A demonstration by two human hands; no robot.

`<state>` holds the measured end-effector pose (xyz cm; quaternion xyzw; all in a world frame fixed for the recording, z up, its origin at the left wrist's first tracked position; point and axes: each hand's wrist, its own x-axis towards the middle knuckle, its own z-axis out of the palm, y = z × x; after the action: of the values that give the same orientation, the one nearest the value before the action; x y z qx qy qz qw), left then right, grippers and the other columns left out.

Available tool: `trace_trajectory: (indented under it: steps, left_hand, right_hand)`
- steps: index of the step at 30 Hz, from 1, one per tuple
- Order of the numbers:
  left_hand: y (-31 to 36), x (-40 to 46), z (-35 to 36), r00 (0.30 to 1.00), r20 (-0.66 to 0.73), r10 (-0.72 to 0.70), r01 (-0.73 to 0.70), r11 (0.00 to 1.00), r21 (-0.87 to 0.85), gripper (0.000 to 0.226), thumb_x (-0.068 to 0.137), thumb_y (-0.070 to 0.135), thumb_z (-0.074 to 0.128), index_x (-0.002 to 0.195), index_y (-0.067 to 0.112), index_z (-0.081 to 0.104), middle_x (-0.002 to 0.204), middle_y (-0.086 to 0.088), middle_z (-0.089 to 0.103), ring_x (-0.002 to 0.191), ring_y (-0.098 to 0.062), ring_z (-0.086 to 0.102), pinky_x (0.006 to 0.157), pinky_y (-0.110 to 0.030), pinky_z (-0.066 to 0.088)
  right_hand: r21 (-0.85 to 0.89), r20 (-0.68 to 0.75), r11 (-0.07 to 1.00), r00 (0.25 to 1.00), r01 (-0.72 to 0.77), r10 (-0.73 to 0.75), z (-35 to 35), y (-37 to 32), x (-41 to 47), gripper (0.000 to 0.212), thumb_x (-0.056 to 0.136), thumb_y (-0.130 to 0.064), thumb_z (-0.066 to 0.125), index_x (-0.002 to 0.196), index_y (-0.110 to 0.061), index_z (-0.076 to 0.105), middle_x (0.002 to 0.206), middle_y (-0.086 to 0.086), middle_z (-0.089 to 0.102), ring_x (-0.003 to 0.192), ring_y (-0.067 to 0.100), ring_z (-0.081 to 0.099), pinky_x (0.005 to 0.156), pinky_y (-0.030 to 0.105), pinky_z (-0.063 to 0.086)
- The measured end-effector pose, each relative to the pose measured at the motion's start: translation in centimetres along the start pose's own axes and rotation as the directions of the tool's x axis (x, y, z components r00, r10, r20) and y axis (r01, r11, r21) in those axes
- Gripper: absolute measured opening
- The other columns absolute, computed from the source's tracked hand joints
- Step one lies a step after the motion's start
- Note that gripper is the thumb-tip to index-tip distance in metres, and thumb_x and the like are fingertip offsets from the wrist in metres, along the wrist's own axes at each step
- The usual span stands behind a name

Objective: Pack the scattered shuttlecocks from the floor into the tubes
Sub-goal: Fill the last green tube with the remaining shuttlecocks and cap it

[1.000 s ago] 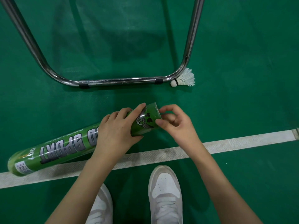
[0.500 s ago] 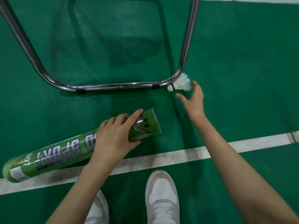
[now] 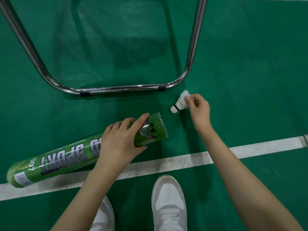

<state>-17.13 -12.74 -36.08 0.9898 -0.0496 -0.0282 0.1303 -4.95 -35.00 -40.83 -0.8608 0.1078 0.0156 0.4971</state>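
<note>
Nearest the viewer, two white sneakers (image 3: 168, 202) stand on a green court floor (image 3: 250, 64), just short of a white boundary line (image 3: 183, 162) that crosses from left to right. Just beyond the line, a long green shuttlecock tube (image 3: 55, 162) lies on its side, its capped end at the near left and its open mouth raised slightly and pointing right. The left hand (image 3: 120, 142) wraps over the tube near that mouth, fingers curled across the top and thumb underneath; this grip seems meant to steady the opening so it faces the other hand. Farther and to the right, the right hand (image 3: 199, 109) reaches forward with the wrist bent, fingertips pinching the feathered skirt of a white shuttlecock (image 3: 180, 104). The shuttlecock's cork tip points down and left toward the tube mouth, near it but not yet inside, likely lined up for cork-first insertion. Whether it has left the floor is unclear. Farthest back, a chrome tubular frame (image 3: 120, 88) curves in a U shape on the floor.
</note>
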Motion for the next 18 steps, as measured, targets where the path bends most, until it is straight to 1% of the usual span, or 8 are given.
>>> trace_trajectory:
  steps: [2,5,9,14,16,18]
  left_hand:
    - [-0.1,0.0,-0.1,1.0,-0.002,-0.001,0.001,1.0,-0.002,0.099,0.052,0.044,0.085,0.139,0.031,0.037,0.105,-0.004,0.064,0.087,-0.031,0.062,0.074,-0.042,0.05]
    - [0.0,0.1,-0.1,1.0,0.0,-0.005,0.005,1.0,-0.01,0.099,0.054,0.045,0.084,0.139,0.031,0.037,0.106,-0.004,0.064,0.088,-0.03,0.062,0.075,-0.042,0.049]
    - [0.4,0.0,-0.3,1.0,-0.017,-0.007,0.007,1.0,-0.006,0.1,0.053,0.045,0.084,0.139,0.032,0.035,0.107,-0.004,0.063,0.089,-0.03,0.062,0.075,-0.042,0.049]
    - [0.4,-0.3,-0.4,1.0,-0.005,-0.006,0.006,1.0,-0.017,0.1,0.055,0.046,0.083,0.14,0.034,0.032,0.109,-0.002,0.062,0.092,-0.029,0.061,0.078,-0.042,0.048]
    - [0.6,-0.3,-0.4,1.0,-0.031,0.005,-0.005,1.0,-0.013,0.1,0.054,0.045,0.084,0.139,0.034,0.034,0.107,-0.002,0.063,0.09,-0.029,0.062,0.077,-0.042,0.049]
    - [0.7,-0.4,-0.4,0.999,-0.051,0.01,-0.011,1.0,-0.012,0.1,0.052,0.046,0.084,0.138,0.033,0.035,0.105,-0.002,0.063,0.088,-0.029,0.062,0.075,-0.041,0.049]
  right_hand:
    - [0.094,0.011,0.995,1.0,0.02,-0.021,-0.9,-1.0,-1.9,0.015,0.092,-0.021,0.057,0.081,-0.012,0.06,0.072,-0.002,0.059,0.066,0.006,0.048,0.064,0.02,0.039]
    - [0.182,0.049,0.983,0.998,0.035,-0.044,-2.0,-2.5,-5.3,0.014,0.091,-0.02,0.057,0.078,-0.019,0.06,0.074,-0.006,0.062,0.072,0.006,0.054,0.07,0.023,0.044]
    - [0.295,0.051,0.955,0.998,0.029,-0.046,-1.8,-4.5,-9.5,0.015,0.092,-0.019,0.055,0.077,-0.021,0.057,0.073,-0.01,0.057,0.07,0.002,0.05,0.068,0.014,0.04]
    - [0.391,0.012,0.92,1.0,0.0,-0.005,-1.3,-5.6,-11.7,0.015,0.09,-0.021,0.056,0.076,-0.023,0.057,0.07,-0.015,0.057,0.07,0.002,0.049,0.068,0.013,0.04]
    - [0.398,0.062,0.917,0.998,-0.025,0.0,-0.8,-6.0,-12.3,0.013,0.089,-0.023,0.056,0.077,-0.022,0.058,0.071,-0.016,0.059,0.07,0.001,0.051,0.069,0.013,0.041]
    - [0.384,0.181,0.921,0.983,-0.06,-0.012,-0.2,-6.1,-13.0,0.012,0.09,-0.025,0.055,0.08,-0.02,0.059,0.071,-0.015,0.059,0.071,0.0,0.052,0.069,0.014,0.041]
